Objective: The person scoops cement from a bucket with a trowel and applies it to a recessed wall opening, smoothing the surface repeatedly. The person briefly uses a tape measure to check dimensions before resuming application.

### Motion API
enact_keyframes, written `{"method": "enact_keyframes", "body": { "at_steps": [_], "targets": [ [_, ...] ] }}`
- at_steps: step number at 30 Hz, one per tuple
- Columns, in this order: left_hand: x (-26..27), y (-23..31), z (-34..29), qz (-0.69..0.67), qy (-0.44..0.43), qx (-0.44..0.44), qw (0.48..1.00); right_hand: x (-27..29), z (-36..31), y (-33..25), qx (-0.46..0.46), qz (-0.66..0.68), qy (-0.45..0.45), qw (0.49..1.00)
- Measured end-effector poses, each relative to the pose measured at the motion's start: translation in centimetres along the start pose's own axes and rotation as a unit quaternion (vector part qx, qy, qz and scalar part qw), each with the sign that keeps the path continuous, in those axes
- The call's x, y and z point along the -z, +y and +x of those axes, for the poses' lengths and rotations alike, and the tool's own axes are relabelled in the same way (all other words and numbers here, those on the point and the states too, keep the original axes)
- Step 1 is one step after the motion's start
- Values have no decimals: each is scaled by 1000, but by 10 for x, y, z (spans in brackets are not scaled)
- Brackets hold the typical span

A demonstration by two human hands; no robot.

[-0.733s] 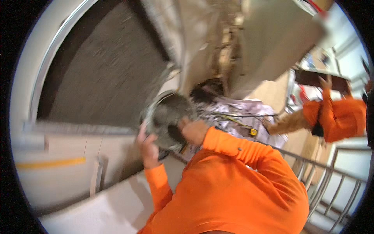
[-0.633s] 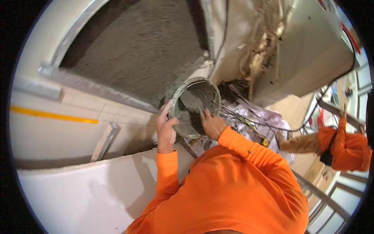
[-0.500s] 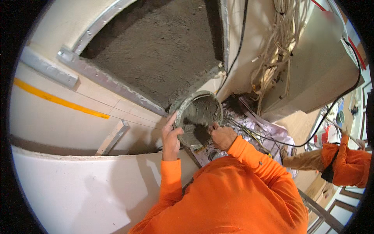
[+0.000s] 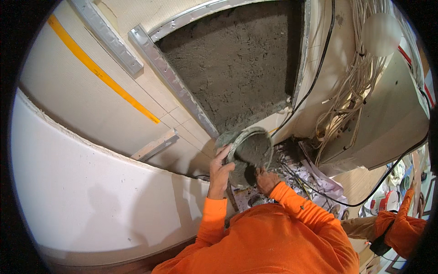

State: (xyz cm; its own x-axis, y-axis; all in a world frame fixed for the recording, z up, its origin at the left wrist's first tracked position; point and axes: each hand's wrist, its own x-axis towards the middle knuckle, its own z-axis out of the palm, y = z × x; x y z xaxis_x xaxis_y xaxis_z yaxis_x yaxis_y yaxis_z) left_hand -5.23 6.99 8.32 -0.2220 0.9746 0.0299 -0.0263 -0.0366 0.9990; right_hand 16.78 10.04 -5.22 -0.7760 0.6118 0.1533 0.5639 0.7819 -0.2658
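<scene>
A round grey bucket [image 4: 270, 148], smeared with wet mortar [image 4: 258, 150], is tilted with its mouth facing me, below the lower corner of a mortared wall panel [image 4: 237, 64]. My left hand [image 4: 221, 172] grips its left rim, thumb at the edge and fingers behind. At the bucket's near right side, my right hand [image 4: 267, 181] is closed. What it holds is hidden by the fingers and the dark mortar inside. Both arms wear orange sleeves.
Metal strips [image 4: 175, 80] frame the grey panel. A yellow strip [image 4: 105, 73] and a short metal piece [image 4: 155, 145] lie left. Bundled cables [image 4: 351, 100] hang right, beside a black cable [image 4: 315, 82]. Stained sheeting [image 4: 319, 180] covers the floor. Another person [image 4: 397, 230] in orange stands at right.
The whole view has shifted, so the panel, bucket and hands sit farther right and lower in the picture. Both hands stay at the bucket.
</scene>
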Motion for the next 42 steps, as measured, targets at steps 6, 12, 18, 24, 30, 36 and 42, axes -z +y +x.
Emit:
{"method": "enact_keyframes", "body": {
  "at_steps": [6,12,18,24,30,36,42],
  "targets": [
    [-4,-5,-11,6,13,2,1000,93,18,-13,-199,60,-89,974],
    [-33,-3,-16,40,-43,-10,998,-7,-20,-9,-34,51,-194,979],
    [-15,-9,-24,-24,-97,41,994,121,-10,-15,-304,601,-276,685],
    [-10,-9,-22,-177,-45,103,978,85,-22,-2,-270,814,-171,485],
    [-16,-18,-15,-324,53,84,941,76,-25,-10,-260,861,-141,414],
    [-5,-41,-21,-382,125,85,912,96,-25,-11,-274,851,-137,427],
    [23,-68,-29,-401,179,70,896,95,-14,-32,-258,870,-144,394]
  ]
}}
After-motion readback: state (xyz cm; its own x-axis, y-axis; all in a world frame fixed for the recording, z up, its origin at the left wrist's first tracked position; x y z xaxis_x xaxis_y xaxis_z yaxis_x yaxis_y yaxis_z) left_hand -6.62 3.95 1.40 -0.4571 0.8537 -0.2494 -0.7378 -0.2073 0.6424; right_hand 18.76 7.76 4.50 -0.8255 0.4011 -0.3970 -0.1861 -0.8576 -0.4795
